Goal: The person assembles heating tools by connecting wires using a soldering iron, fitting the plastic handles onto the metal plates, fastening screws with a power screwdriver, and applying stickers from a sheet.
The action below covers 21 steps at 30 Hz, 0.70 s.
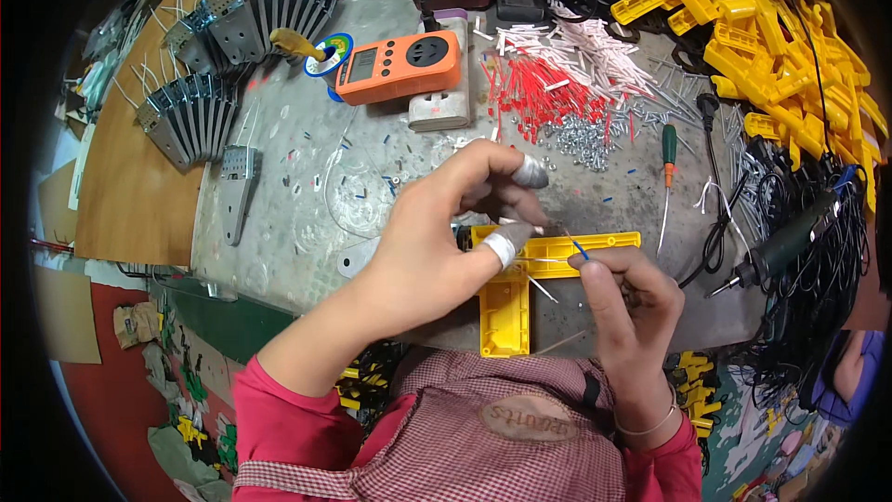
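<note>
A yellow plastic T-shaped housing half (505, 323) lies with its hollow side up at the table's front edge, beneath my hands. My right hand (636, 302) pinches a thin wire with a blue sleeve (581, 248) between thumb and forefinger, over the housing's right arm. My left hand (441, 218) is bent over the housing's left side. Silver tape wraps its thumb and forefinger; the forefinger is raised, while thumb and another finger close together near the wire's far end. What they hold is too small to tell. White leads show within the housing.
An orange meter with a socket (400, 68) rests on a power strip (439, 110). Red and white parts (548, 98), screws (581, 141) and a green-handled screwdriver (668, 153) lie beyond. A soldering iron (785, 237) is at right, below piled yellow housings (776, 56); metal plates (190, 116) stand left.
</note>
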Tool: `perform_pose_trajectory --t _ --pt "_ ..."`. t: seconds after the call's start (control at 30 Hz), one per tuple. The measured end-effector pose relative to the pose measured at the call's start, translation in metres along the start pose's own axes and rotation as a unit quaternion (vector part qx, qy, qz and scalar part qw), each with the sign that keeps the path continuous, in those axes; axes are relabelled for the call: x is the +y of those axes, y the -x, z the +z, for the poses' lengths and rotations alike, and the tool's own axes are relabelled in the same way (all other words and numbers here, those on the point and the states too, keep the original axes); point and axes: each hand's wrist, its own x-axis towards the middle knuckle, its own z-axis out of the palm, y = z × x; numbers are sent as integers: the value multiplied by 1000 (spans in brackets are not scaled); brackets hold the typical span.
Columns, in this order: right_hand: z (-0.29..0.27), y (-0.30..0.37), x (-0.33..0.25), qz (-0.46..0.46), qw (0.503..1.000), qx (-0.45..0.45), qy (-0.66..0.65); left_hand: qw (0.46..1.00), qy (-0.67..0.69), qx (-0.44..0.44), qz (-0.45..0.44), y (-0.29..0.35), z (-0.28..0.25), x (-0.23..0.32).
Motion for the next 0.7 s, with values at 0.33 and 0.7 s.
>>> perform_pose_trajectory --t 0.33,0.7 --pt "-2 3 -6 -6 996 -39 83 940 -254 67 217 27 30 11" --pt "-14 0 -8 -32 996 -75 39 987 127 75 -57 22 18 8"
